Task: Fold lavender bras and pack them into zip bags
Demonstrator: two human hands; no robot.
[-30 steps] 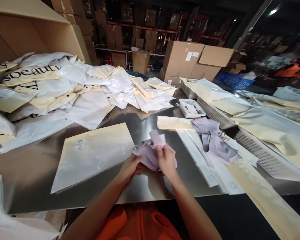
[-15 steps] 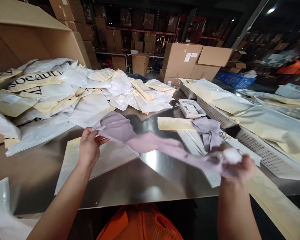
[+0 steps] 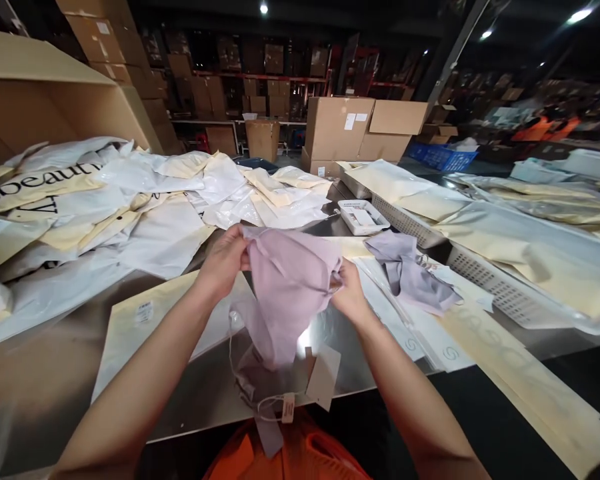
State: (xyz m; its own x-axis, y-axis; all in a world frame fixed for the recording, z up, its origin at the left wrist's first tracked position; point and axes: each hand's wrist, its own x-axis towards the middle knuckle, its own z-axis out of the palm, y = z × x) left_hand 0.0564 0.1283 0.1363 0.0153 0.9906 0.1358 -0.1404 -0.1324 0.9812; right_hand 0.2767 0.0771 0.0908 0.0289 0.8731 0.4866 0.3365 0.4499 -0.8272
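Note:
Stretched between my two hands is a pale lilac bikini bottom (image 3: 295,280), held up over the metal table. My left hand (image 3: 223,261) pinches its upper left corner, and my right hand (image 3: 349,293) grips its right edge. Below it hang a thin strap, a white tag (image 3: 325,377) and a smaller beige tag (image 3: 288,408) on a loop. A second lilac garment piece (image 3: 413,270) lies crumpled to the right of my right hand. Under my left forearm a flat cream-and-white bag (image 3: 145,320) with a label rests on the table.
Many filled white packages (image 3: 165,230) are heaped on the left before a large open carton (image 3: 80,107). A small white basket (image 3: 364,218) stands behind the garments. On the right, perforated white baskets (image 3: 500,283) hold cream bags. Flat packaging sleeves (image 3: 520,367) lie along the front right.
My right hand has moved left and up, away from the second garment piece, to the bikini bottom's edge. The stretched-out fabric is now spread wide, with its tags dangling. The view has shifted right.

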